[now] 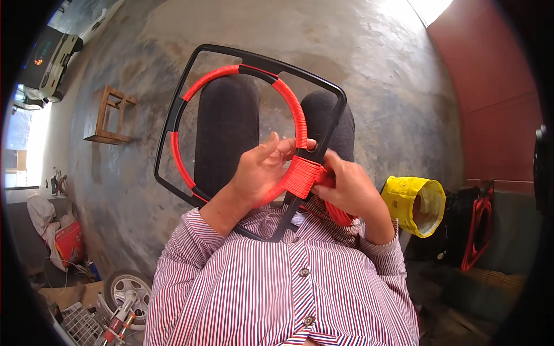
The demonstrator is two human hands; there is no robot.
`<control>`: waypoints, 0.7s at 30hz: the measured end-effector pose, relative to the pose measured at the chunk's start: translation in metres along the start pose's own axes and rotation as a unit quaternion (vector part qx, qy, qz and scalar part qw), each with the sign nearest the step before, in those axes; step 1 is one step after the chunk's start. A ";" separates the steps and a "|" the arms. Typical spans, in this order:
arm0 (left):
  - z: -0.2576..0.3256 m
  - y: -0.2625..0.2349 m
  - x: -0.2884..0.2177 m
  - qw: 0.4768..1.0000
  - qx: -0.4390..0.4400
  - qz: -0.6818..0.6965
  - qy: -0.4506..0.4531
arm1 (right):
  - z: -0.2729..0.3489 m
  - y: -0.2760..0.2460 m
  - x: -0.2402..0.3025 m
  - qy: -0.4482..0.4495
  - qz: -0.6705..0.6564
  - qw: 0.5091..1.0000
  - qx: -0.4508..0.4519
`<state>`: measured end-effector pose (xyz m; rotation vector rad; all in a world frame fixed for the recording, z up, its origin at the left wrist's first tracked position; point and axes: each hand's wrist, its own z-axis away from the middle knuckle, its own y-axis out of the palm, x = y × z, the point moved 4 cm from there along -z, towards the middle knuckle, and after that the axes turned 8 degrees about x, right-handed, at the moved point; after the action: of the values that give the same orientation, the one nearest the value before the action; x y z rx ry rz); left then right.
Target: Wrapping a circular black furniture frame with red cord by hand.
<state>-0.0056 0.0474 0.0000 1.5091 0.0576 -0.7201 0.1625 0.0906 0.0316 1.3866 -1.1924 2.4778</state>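
Left hand point(258, 173) holding a black frame point(254, 59) with red-wrapped ring point(296, 111), right hand point(349, 187) gripping red cord point(339, 215) beside it.

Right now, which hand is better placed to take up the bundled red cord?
Probably your right hand: it is right by the red cord bundle, on the same side of the wrapped section. Your left hand is across that section, farther from the bundle.

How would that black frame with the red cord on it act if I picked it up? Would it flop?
The black frame would probably stay stiff, since its slim bars hold a clear shape. It may be light for its size, being mostly open gaps. The loose red cord near the right hand might flop, though.
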 end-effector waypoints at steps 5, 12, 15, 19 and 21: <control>-0.001 -0.005 0.000 1.000 -0.007 -0.016 0.004 | 0.009 -0.022 -0.020 -0.021 -0.050 0.995 -0.081; -0.007 -0.015 0.004 0.999 -0.032 -0.011 -0.004 | 0.088 -0.075 -0.106 0.070 -0.309 0.946 -0.072; -0.008 -0.015 0.005 0.999 -0.041 -0.013 -0.002 | 0.114 -0.078 -0.132 0.072 -0.313 0.946 -0.035; -0.009 -0.016 0.007 0.999 -0.043 -0.013 0.000 | 0.125 -0.078 -0.130 0.093 -0.285 0.954 0.005; -0.010 -0.017 0.007 1.000 -0.025 -0.013 -0.002 | 0.131 -0.078 -0.117 -0.079 -0.483 0.862 -0.132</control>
<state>-0.0038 0.0555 -0.0193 1.4618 0.0927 -0.7376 0.3546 0.0949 0.0297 1.5720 -0.5572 1.4658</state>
